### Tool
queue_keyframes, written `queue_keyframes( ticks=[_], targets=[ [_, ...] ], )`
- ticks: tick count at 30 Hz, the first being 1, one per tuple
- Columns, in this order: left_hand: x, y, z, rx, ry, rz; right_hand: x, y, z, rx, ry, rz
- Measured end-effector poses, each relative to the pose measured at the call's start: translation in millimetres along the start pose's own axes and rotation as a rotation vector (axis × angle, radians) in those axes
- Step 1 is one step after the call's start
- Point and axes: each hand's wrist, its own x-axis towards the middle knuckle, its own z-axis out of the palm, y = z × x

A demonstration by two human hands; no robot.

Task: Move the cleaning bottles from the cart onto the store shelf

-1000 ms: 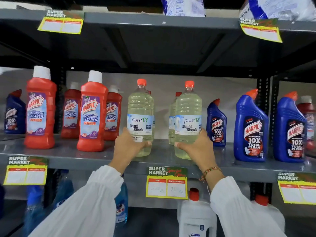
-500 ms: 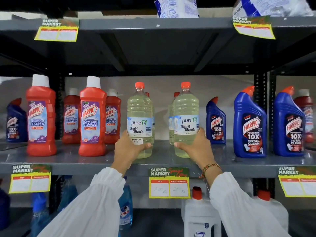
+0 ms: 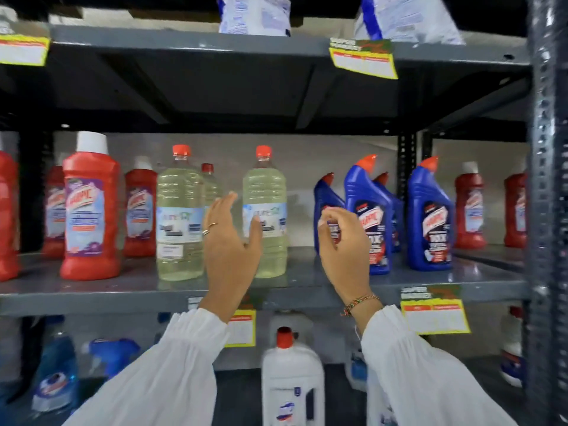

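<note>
Two clear bleach bottles with red caps stand upright on the grey middle shelf: the left bleach bottle and the right bleach bottle. My left hand hovers between them with fingers spread, holding nothing. My right hand floats to the right of the right bottle, in front of the blue bottles, fingers loosely curled and empty. Neither hand touches a bottle. The cart is out of view.
Red cleaner bottles fill the shelf's left side, blue toilet cleaner bottles the right. A perforated steel upright stands at far right. White jugs and blue spray bottles sit on the lower shelf; bags lie on the top shelf.
Both hands have let go of the two bleach bottles and drawn back from them. The bottles now stand on the shelf. The view has shifted to the right.
</note>
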Motion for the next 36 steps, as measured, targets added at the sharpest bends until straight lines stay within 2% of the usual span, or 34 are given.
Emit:
queue_keyframes(
  ticks=[3,6,8,12,15,19,32,34,36],
  targets=[
    [-12.4,39.1,49.1,-0.092,-0.034,-0.063,21.8,37.5,-44.6,-0.113,0.13,-0.073],
    [-27.6,66.5,97.6,-0.098,-0.122,-0.158,38.8,82.5,-82.8,-0.29,0.227,0.01],
    [-38.7,80.0,125.1,-0.073,-0.211,-0.185,45.2,107.8,-101.6,-0.382,0.161,0.168],
    [-59.6,93.2,172.5,0.228,-0.392,-0.073,52.1,139.9,-122.1,-0.382,-0.115,0.503],
    [-63.5,96.0,187.9,0.305,-0.389,-0.159,54.6,148.0,-122.1,-0.253,-0.233,0.59],
    [-64.1,96.4,189.4,0.254,-0.367,-0.269,58.1,152.4,-117.9,-0.309,-0.283,0.661],
    [-63.5,90.9,185.3,0.253,-0.347,-0.315,54.8,152.6,-119.6,-0.289,-0.276,0.666],
    [-61.9,91.5,182.5,0.219,-0.337,-0.33,52.8,149.5,-122.0,-0.265,-0.231,0.635],
    [-62.0,95.7,180.6,0.177,-0.236,-0.309,49.3,142.0,-123.7,-0.238,-0.1,0.547]
  ],
)
